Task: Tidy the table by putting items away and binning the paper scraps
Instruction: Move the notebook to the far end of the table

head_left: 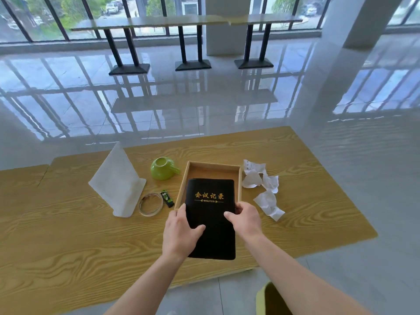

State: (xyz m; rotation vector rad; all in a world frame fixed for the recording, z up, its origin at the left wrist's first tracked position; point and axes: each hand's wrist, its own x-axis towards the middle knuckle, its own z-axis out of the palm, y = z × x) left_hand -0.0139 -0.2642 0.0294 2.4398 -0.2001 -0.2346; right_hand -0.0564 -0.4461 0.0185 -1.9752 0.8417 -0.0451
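A black notebook with gold lettering is held in both hands, its far end reaching over the shallow wooden tray. My left hand grips its left edge and my right hand its right edge. Crumpled white paper scraps lie to the right of the tray, with one more scrap nearer me. A green cup lies tipped on its side left of the tray. A roll of tape and a small green-and-black item lie near the tray's left front corner.
A white folded cloth or bag stands on the wooden table at the left. A yellow-green bin shows at the bottom right, on the floor by the table's near edge. A long bar table stands far off by the windows.
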